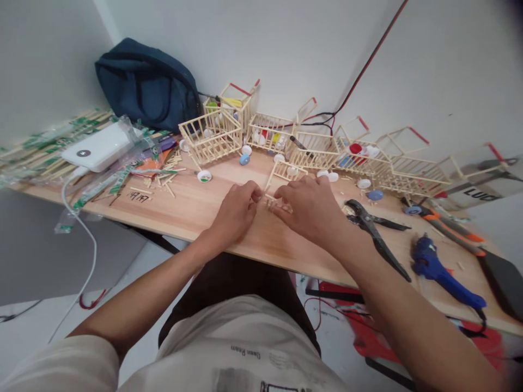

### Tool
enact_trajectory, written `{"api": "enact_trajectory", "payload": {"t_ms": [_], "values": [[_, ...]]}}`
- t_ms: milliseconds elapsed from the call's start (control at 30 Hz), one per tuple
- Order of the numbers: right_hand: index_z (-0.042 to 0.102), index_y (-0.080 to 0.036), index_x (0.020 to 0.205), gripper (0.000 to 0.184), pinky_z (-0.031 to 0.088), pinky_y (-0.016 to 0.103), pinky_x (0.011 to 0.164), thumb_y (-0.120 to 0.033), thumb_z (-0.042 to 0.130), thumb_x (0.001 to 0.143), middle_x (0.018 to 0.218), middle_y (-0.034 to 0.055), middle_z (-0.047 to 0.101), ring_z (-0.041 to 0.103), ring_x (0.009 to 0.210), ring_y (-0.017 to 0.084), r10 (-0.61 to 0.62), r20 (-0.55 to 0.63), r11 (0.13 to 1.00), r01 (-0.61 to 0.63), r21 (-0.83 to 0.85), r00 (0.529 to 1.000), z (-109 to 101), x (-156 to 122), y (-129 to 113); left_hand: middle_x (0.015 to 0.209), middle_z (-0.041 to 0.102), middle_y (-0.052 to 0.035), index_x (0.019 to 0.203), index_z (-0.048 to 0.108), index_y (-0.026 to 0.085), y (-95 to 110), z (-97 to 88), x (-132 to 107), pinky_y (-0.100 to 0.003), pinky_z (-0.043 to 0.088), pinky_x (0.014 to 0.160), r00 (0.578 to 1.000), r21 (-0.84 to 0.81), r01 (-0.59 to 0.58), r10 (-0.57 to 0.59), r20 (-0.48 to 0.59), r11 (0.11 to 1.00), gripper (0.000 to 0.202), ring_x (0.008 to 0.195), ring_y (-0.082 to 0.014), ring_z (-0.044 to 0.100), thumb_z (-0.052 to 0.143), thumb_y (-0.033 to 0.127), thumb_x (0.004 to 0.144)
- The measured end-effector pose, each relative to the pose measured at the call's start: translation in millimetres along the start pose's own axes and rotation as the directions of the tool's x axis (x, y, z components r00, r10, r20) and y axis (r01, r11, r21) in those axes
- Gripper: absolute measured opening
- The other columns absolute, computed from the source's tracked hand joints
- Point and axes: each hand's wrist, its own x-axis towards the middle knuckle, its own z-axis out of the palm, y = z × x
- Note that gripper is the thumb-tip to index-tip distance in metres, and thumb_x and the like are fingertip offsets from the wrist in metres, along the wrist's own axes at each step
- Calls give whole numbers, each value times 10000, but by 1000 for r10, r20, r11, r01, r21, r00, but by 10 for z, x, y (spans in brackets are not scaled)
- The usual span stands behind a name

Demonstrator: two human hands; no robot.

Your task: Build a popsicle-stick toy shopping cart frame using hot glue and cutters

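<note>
Pale wooden sticks joined in a small open frame point(281, 172) are showing only in part, since the bare right hand point(310, 209) is covering the near side. Fine pieces under those fingers are blurring together, and it is unclear whether the frame is resting on the light wood-grain tabletop point(183, 207) or being lifted. It is sitting between and just beyond the fingertips. The bare left hand point(238, 211) is curling, thumb near forefinger, beside the frame's left edge; the right is arching with fingers slightly bent and thumb apart. Whether either is pinching a stick, I cannot tell.

Behind, miniature pale-stick carts with red-tipped handles point(212, 139) are crowding together, overlapping and hiding one another's far sides. To the right, black-handled metal pliers point(363, 220) are lying near the right forearm, with a blue plastic glue gun point(443, 275) beyond. To the left, short loose pale sticks point(169, 182) are scattering out near a white rounded power bank point(98, 147), and a dark blue fabric bag point(149, 87) is leaning against the wall.
</note>
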Motion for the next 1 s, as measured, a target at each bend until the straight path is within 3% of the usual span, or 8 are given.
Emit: {"api": "enact_trajectory", "payload": {"t_ms": [133,267,567,1000], "values": [[734,-168,832,280,304,431,791,-380,562,893,818,133,730,621,858,300,-4,175,996,19,-82,985,-74,189,-55,864,690,-27,830,629,189,-157,-92,121,-305,436,801,996,-47,-87,88,11,995,272,825,-178,591,461,7,716],[727,-168,785,278,317,427,797,-353,552,898,811,138,735,645,847,293,-5,267,990,42,-133,964,-108,277,-93,803,722,-16,776,700,173,-312,-136,245,-260,429,729,975,-170,-153,176,132,973,241,764,-155,626,510,33,731],[695,-182,759,287,260,328,685,-342,520,922,811,82,739,640,818,232,-33,258,998,44,-38,966,-25,232,4,713,737,-15,741,761,148,-284,-114,264,-238,406,661,962,-253,-140,192,196,957,278,676,-142,626,536,-1,673],[663,-157,713,311,242,292,660,-312,503,930,753,75,710,602,716,176,-26,240,997,9,72,970,-23,169,-21,698,743,-4,740,767,146,-286,-84,264,-216,394,624,966,-253,-153,199,168,955,241,647,-123,635,577,7,690]]}}
